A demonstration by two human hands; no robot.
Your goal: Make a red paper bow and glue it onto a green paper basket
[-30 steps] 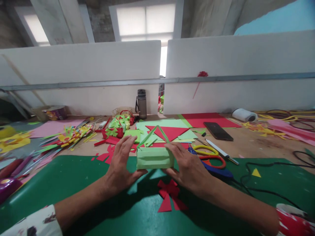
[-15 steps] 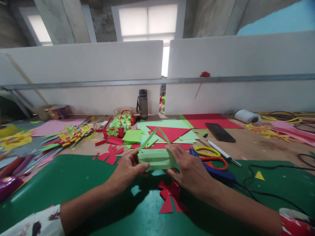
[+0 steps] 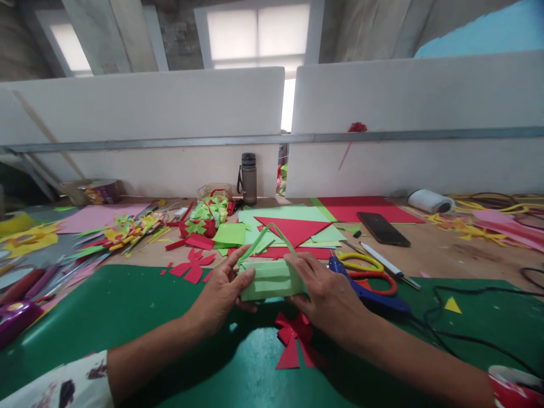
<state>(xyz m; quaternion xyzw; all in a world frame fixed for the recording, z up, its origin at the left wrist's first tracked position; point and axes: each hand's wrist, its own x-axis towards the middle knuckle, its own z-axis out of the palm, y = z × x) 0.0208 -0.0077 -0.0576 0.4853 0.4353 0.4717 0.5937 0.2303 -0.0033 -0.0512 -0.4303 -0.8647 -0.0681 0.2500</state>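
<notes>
A small light-green paper basket [image 3: 272,281] with a thin looped handle is held up above the green mat [image 3: 157,294]. My left hand [image 3: 225,283] grips its left end, thumb on the near side and fingers at the handle's base. At the right end my right hand [image 3: 317,283] is closed on it, with fingers along the top edge and others underneath. Below the basket a red paper bow [image 3: 294,340] lies on the mat, partly in shadow. Red flower-shaped paper cutouts [image 3: 193,265] lie beyond my left hand.
To the right are a blue glue gun [image 3: 378,300] with a black cord, scissors [image 3: 374,280], a white pen [image 3: 385,260] and a phone [image 3: 382,228]. Behind stand a bottle [image 3: 249,180] and stacked coloured paper [image 3: 293,229]. Yellow cutouts [image 3: 32,241] lie at the left.
The paper basket has tilted slightly, and my left thumb has shifted up on its near side. My left fingers have moved up toward the handle's base. The view has shifted slightly.
</notes>
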